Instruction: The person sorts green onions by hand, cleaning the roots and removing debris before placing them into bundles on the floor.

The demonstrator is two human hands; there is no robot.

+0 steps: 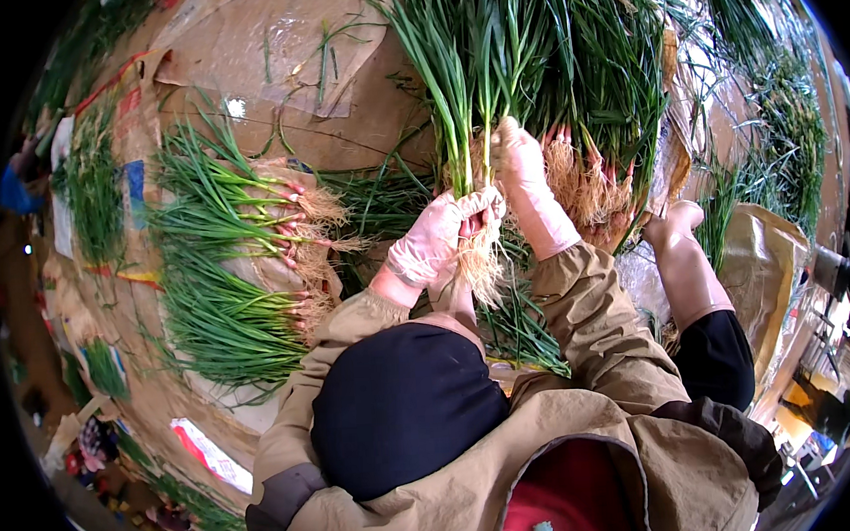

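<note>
My left hand (433, 238), in a thin pale glove, is closed around a small bunch of green garlic (464, 148). Its pale, stringy roots (481, 263) hang below my fingers and its long leaves point away from me. To the right, my gloved right hand (528, 169) is closed, with its fingers curled at the stems of more green garlic beside the bunch. Leaves rise just above that fist, though the fingers partly hide what they grip. Against its right side lies a large heap of green garlic (607, 73), reddish bulbs and tan roots toward me.
Bundles of green garlic (226, 324) lie at the left, roots facing right. Brown sheeting (279, 52) covers the ground. Beyond my right sleeve are a bare foot (675, 224) and a crumpled clear-and-tan plastic sheet (761, 257). More greens (95, 196) lie at the far left.
</note>
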